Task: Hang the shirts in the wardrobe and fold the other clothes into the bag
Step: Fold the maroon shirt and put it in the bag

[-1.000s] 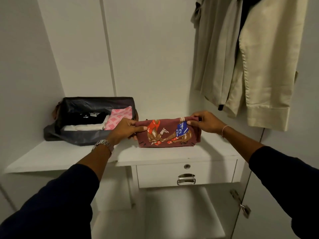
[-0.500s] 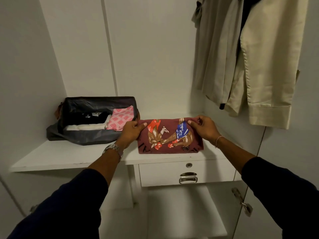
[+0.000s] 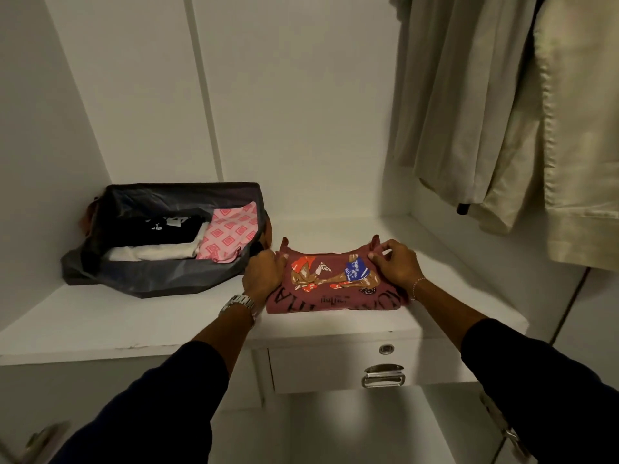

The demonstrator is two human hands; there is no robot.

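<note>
Your left hand (image 3: 263,276) pinches the folded maroon shirt (image 3: 335,289) at 9 o'clock | your right hand (image 3: 397,264) pinches it at 2 o'clock | bag (image 3: 160,279) at shirt's 10 o'clock

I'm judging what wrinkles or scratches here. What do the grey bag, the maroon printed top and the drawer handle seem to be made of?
Grey bag: thin synthetic fabric, likely nylon; it slumps and has a faint sheen.
Maroon printed top: soft matte knit, probably cotton; it folds limply under both hands.
Drawer handle: polished metal, judging by its bright reflections.
</note>
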